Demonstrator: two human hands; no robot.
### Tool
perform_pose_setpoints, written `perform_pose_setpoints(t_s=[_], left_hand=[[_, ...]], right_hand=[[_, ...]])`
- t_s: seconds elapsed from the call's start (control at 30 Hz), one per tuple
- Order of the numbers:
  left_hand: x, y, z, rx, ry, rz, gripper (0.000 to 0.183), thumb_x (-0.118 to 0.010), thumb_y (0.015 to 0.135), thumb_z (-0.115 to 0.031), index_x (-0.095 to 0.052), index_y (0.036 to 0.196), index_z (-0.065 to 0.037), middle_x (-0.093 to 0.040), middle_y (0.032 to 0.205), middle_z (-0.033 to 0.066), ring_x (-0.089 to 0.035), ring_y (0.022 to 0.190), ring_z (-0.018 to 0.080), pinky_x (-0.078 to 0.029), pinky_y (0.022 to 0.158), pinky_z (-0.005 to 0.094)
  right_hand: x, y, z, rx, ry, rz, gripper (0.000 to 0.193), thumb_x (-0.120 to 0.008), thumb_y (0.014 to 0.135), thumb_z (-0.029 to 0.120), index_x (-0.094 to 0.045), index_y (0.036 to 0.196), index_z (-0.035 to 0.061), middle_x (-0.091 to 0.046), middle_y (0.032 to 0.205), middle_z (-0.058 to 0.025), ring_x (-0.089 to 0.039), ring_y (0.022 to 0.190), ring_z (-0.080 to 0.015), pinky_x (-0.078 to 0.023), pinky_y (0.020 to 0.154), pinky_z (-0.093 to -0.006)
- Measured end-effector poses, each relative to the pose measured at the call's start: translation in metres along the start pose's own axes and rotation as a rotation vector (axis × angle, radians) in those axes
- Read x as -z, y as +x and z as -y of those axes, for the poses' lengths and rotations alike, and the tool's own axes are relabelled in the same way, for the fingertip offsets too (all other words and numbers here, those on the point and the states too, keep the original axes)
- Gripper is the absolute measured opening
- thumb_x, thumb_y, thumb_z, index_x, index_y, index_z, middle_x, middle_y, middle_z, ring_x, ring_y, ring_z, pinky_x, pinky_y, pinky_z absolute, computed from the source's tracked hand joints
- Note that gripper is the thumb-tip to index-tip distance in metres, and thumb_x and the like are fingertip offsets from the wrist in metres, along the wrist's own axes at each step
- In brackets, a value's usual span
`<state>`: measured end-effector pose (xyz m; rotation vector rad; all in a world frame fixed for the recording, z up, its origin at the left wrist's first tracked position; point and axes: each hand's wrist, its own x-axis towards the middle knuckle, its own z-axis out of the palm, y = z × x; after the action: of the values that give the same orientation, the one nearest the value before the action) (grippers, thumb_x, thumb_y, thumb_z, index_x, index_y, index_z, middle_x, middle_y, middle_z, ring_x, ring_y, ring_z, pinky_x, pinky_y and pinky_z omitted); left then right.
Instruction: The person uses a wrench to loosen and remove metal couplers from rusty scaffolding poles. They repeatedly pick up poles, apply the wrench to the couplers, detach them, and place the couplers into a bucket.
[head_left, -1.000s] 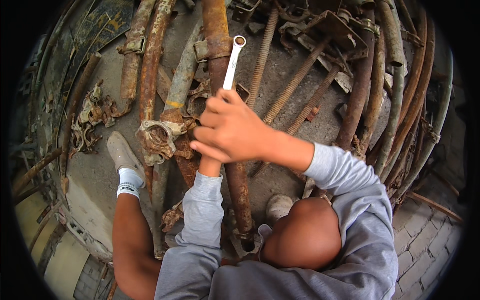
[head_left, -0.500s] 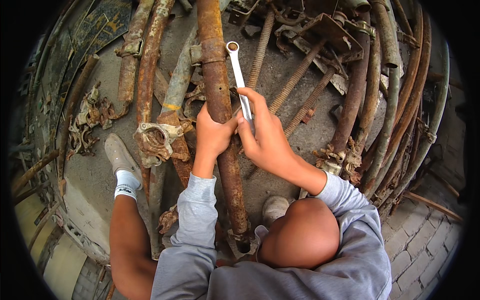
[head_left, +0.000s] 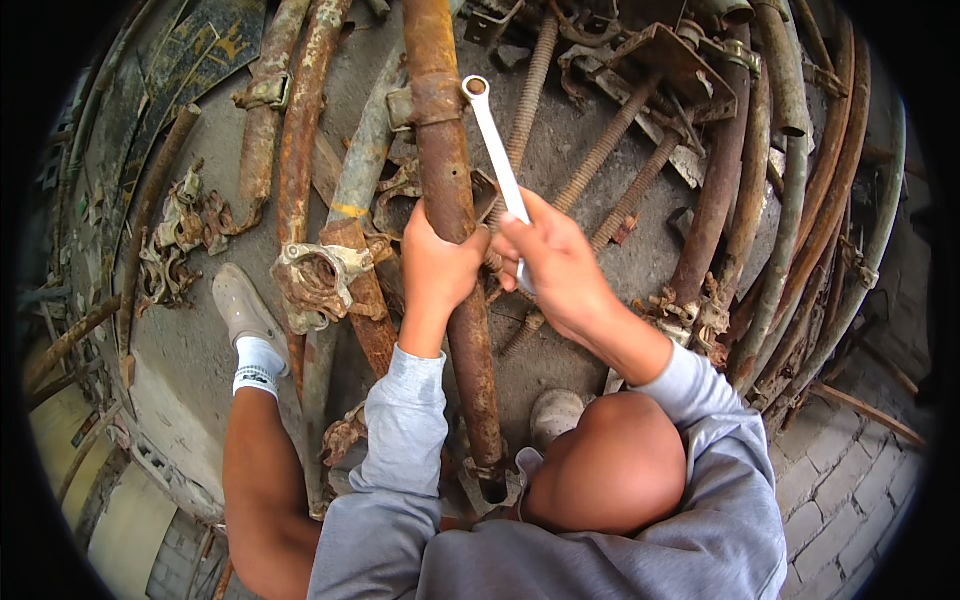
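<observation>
- Outside, grey concrete ground (head_left: pixel 600 190) holds rusty pipes; brick paving (head_left: pixel 850 480) at 4 o'clock.
- Left hand (head_left: pixel 435 265) grips a rusty pipe (head_left: pixel 450 200).
- Right hand (head_left: pixel 555 260) fingers wrap a silver wrench (head_left: pixel 495 150).

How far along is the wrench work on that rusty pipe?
Done: the left hand grips the rusty pipe, steadying it. In hand: the right hand holds the wrench, whose ring end sits at the clamp on the pipe. Left: the clamp remains on the pipe; whether its bolt has loosened at all cannot be told. Other clamps on nearby pipes look untouched.
</observation>
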<state>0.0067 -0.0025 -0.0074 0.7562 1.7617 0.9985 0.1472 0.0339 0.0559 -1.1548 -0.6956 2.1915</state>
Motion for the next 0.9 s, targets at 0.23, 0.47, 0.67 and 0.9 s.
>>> perform_pose_setpoints(t_s=[0.23, 0.47, 0.67, 0.9], left_hand=[[-0.002, -0.004, -0.010, -0.044, 0.107, -0.013, 0.036, -0.075, 0.077, -0.008, -0.062, 0.109, 0.002, -0.071, 0.093, 0.0096, -0.069, 0.084, 0.0180, -0.054, 0.076, 0.0333], [-0.001, -0.003, -0.017, 0.158, -0.023, 0.049, 0.040, -0.075, 0.075, -0.011, -0.060, 0.109, 0.003, -0.069, 0.087, 0.0124, -0.068, 0.076, 0.0232, -0.054, 0.072, 0.0369], [0.004, -0.001, 0.004, -0.017, 0.045, 0.017, 0.038, -0.074, 0.075, -0.013, -0.060, 0.106, 0.003, -0.069, 0.091, 0.0128, -0.068, 0.080, 0.0227, -0.053, 0.075, 0.0369], [-0.001, 0.001, 0.012, -0.062, 0.094, -0.015, 0.033, -0.074, 0.080, -0.006, -0.056, 0.106, 0.004, -0.066, 0.081, 0.0080, -0.063, 0.058, 0.0150, -0.050, 0.052, 0.0320]], right_hand=[[0.027, 0.009, -0.028, 0.506, -0.693, -0.138, 0.009, -0.048, 0.105, 0.012, -0.053, 0.107, 0.0051, -0.048, 0.068, 0.0028, -0.047, 0.054, -0.0048, -0.042, 0.048, -0.0243], [0.084, 0.047, 0.012, 0.574, -0.983, -0.428, 0.021, -0.049, 0.106, 0.021, -0.055, 0.099, 0.0022, -0.050, 0.061, -0.0040, -0.047, 0.052, -0.0126, -0.037, 0.048, -0.0306], [0.023, -0.005, 0.020, 1.073, -0.732, -0.041, 0.026, -0.046, 0.105, 0.022, -0.049, 0.088, 0.0024, -0.049, 0.064, -0.0094, -0.050, 0.050, -0.0207, -0.041, 0.048, -0.0353], [0.052, 0.021, -0.006, 0.425, -1.098, -0.385, 0.025, -0.046, 0.106, 0.019, -0.052, 0.091, -0.0013, -0.052, 0.058, -0.0243, -0.055, 0.052, -0.0436, -0.041, 0.051, -0.0492]])
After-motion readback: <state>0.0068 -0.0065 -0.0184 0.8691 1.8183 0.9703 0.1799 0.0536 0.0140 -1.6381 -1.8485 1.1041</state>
